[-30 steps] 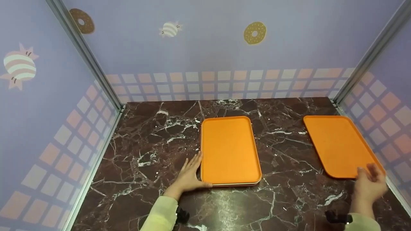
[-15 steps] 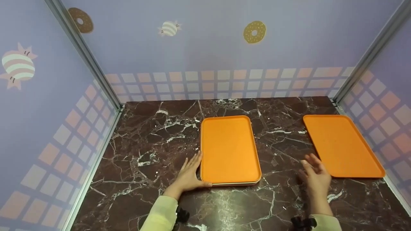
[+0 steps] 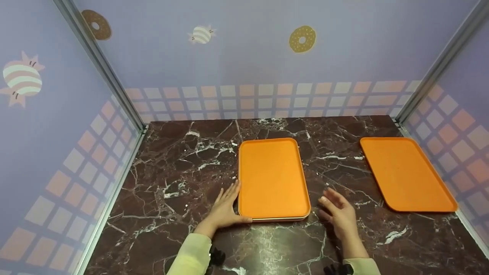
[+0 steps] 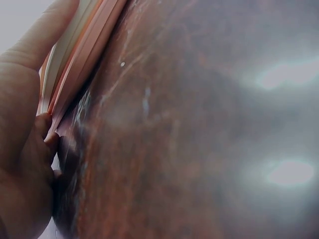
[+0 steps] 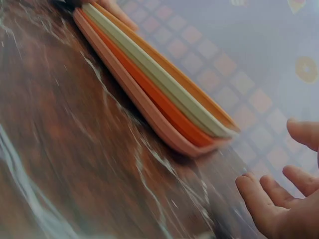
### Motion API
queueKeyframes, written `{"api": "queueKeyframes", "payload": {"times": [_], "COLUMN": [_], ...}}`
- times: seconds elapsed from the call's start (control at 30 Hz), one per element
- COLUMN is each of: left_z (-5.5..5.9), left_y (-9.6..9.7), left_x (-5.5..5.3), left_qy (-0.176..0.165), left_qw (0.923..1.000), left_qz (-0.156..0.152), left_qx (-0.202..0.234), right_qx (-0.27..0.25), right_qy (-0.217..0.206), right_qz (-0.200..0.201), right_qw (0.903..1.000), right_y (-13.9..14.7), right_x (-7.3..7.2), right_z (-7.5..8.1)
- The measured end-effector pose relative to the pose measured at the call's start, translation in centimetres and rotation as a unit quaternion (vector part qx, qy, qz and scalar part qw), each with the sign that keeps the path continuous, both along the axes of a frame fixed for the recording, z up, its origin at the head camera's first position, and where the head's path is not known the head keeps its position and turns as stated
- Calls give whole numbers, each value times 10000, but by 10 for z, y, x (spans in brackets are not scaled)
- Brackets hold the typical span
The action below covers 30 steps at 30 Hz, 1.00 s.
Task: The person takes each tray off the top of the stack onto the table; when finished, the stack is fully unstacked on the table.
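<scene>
A stack of rectangular trays lies mid-table, its top an orange tray (image 3: 273, 177). From the side, in the right wrist view, a cream tray (image 5: 155, 74), a red-orange tray (image 5: 153, 94) and a pink tray (image 5: 130, 93) show beneath it. My left hand (image 3: 223, 210) rests against the stack's near left corner, fingers straight along the left side and thumb at the front edge. My right hand (image 3: 342, 219) is a short way right of the stack's near right corner, fingers loosely bent, holding nothing.
Another orange tray (image 3: 408, 173) lies flat at the right, close to the right wall. The dark marbled table (image 3: 183, 152) is bounded by patterned lilac walls (image 3: 252, 57) at the back and both sides.
My right hand has moved left, from the near end of the separate orange tray at the right to beside the stack. The left hand and the trays have stayed in place.
</scene>
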<state>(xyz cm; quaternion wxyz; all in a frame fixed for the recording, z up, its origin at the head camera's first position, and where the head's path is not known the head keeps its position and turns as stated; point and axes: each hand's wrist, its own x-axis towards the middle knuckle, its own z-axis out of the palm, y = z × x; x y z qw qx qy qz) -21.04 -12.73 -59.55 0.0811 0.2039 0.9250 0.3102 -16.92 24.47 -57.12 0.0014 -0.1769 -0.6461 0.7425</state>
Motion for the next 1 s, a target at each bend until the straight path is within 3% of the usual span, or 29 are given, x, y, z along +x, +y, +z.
{"api": "queueKeyframes", "payload": {"times": [0.2,0.5,1.0], "left_z": [0,0,2], "left_y": [0,0,0], "left_x": [0,0,1], "left_qy": [-41,60,-24], "left_qw": [10000,10000,10000], "left_qz": [15,-5,12], "left_qx": [-26,-59,41], "right_qx": [70,691,1869], "right_qy": [-103,-96,98], "right_qz": [245,351,362], "right_qw": [9996,9969,9817], "right_y": [-20,-33,-38], "right_x": [-2,-5,-8], "right_z": [-1,-5,-2]}}
